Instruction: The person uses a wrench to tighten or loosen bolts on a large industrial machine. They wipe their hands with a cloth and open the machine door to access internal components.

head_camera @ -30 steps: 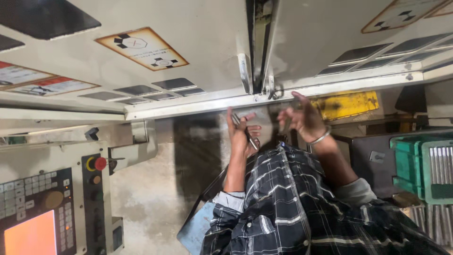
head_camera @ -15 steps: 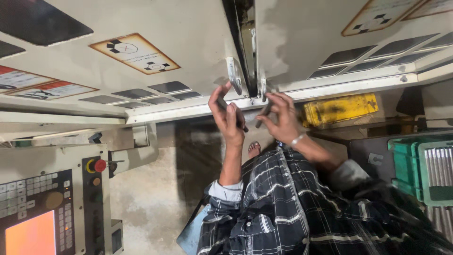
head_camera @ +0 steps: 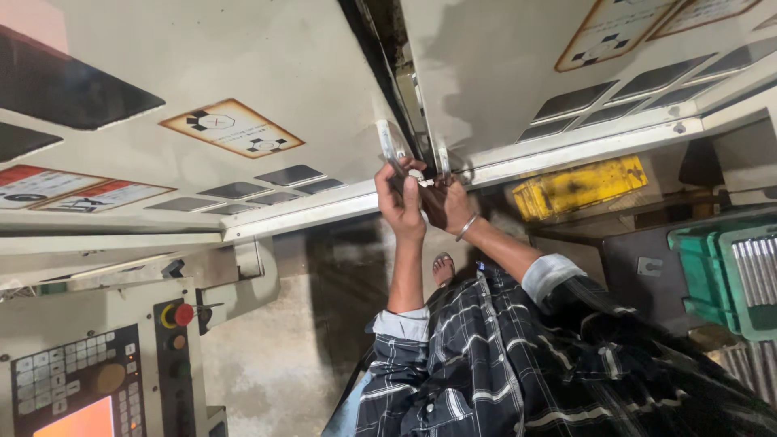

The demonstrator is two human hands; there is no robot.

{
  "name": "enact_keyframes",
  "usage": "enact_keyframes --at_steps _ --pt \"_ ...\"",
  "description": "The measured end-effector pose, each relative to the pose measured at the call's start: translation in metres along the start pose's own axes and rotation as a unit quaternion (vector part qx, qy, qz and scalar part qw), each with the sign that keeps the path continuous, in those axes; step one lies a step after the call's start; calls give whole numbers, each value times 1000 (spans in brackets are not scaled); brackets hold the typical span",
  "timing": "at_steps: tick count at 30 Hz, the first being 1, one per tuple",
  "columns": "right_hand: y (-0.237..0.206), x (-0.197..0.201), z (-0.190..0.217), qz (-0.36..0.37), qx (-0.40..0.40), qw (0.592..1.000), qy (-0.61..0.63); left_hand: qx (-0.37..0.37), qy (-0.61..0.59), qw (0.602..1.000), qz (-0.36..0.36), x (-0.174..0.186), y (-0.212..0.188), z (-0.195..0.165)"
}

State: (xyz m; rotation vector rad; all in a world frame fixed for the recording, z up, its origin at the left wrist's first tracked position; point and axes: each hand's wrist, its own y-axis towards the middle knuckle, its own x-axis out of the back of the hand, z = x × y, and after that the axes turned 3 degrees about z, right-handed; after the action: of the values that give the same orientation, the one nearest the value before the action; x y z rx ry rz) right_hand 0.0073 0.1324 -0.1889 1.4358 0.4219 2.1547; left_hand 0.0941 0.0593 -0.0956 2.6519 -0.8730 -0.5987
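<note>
My two hands are raised together at the seam between two cream machine doors [head_camera: 283, 97]. My left hand [head_camera: 401, 202] curls its fingers around the lower end of the left metal door handle [head_camera: 385, 144]. My right hand [head_camera: 447, 206], with a metal bangle on the wrist, sits just below the right door handle [head_camera: 443, 160], fingers bent. A small pale piece [head_camera: 417, 174] shows between the two hands; what it is and which hand has it are unclear. My plaid sleeves [head_camera: 486, 364] fill the lower middle.
A control panel [head_camera: 73, 388] with keypad, orange screen and red round button [head_camera: 184, 314] stands at lower left. A yellow box [head_camera: 579, 186] lies behind the right door. A green crate [head_camera: 720, 271] of metal parts is at right. Concrete floor and a sandalled foot [head_camera: 443, 267] show below.
Both hands rose from chest height to the door handles at the seam and drew close together. The view shifted right and closer to the doors.
</note>
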Motion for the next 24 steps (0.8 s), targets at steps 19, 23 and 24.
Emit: enact_keyframes --at_steps 19,23,24 --pt "-11 11 0 -107 -50 993 -11 57 11 996 63 -7 -3 11" --pt "-17 14 8 -98 -97 990 1 15 28 994 101 -7 -6 2" --pt "-19 13 10 -94 -111 989 1 26 27 994 105 -7 -7 -1"
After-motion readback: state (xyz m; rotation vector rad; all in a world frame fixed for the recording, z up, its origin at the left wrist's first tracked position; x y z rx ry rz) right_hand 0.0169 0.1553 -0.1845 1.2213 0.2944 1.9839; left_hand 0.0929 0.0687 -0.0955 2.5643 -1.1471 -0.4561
